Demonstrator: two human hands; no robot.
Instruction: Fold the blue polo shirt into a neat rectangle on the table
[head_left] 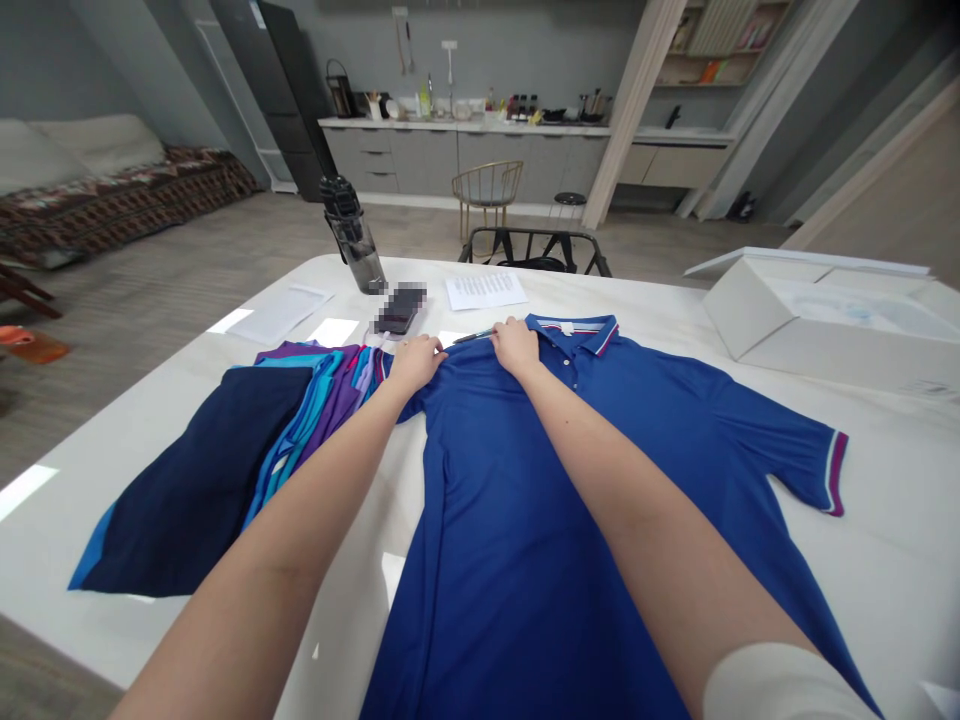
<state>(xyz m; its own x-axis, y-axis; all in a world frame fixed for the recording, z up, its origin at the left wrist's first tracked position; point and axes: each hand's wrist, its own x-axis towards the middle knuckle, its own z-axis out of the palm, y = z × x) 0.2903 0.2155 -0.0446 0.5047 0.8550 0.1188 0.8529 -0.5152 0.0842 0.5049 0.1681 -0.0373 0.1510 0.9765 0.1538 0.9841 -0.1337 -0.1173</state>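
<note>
A blue polo shirt [660, 440] lies spread on the white table, its striped collar pointing away from me and one sleeve with a purple-and-white cuff reaching right. At the shirt's left shoulder edge, my left hand [417, 362] is closed with its fingertips pinching the fabric near the sleeve. My right hand [516, 346] grips the same shoulder closer to the collar, fingers bent over the cloth. A thin pen [472, 336] lies just beyond the shoulder, between the two hands. Left of the shirt, close to my left forearm, is a pile of folded clothes [210, 470] with a dark navy piece on top.
A water bottle [356, 240] and a phone [402, 307] stand and lie beyond the pile. Paper sheets [487, 290] lie toward the far edge of the table [885, 600]. An open white box [840, 310] occupies the far right. A black-framed chair [536, 240] is behind the table.
</note>
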